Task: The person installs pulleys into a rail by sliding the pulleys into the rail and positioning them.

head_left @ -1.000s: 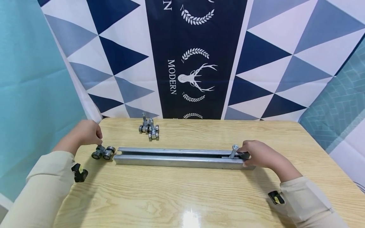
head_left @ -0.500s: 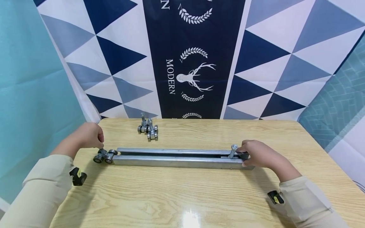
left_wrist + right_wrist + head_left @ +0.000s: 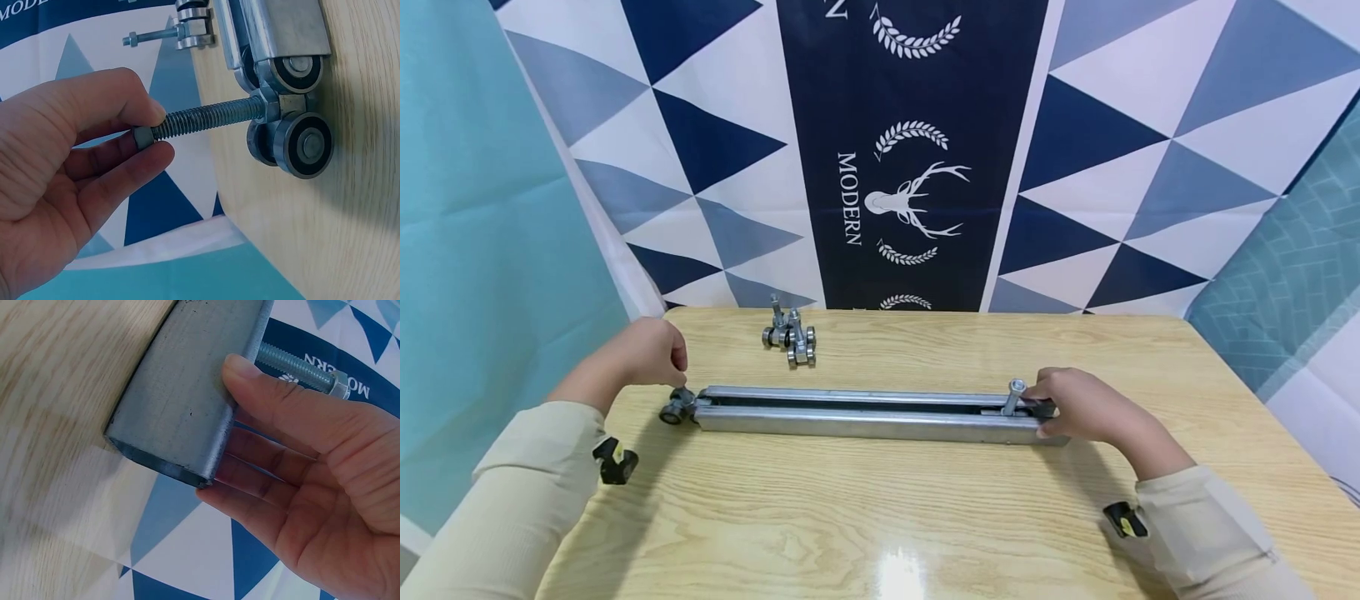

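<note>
A long metal channel rail [image 3: 865,423] lies across the wooden table, slot side up. At its left end my left hand [image 3: 651,354] pinches the bolt [image 3: 209,117] of a roller trolley [image 3: 675,408] between thumb and fingers. In the left wrist view the front wheels [image 3: 299,72] of that trolley are at the rail's mouth and the rear wheels [image 3: 306,145] stand outside. My right hand [image 3: 1078,404] grips the rail's right end, thumb on the near wall. Beside it, a second trolley's bolt [image 3: 1014,397] sticks up through the slot; its wheels are hidden inside.
Two more roller trolleys [image 3: 801,346] stand close together behind the rail, left of centre. The wooden table [image 3: 820,508] extends in front of the rail. A patterned cloth [image 3: 730,167] hangs behind the table's back edge.
My left hand has moved right with the trolley, and its front wheels have gone from apart from the rail to inside its left mouth. The right hand stays on the rail.
</note>
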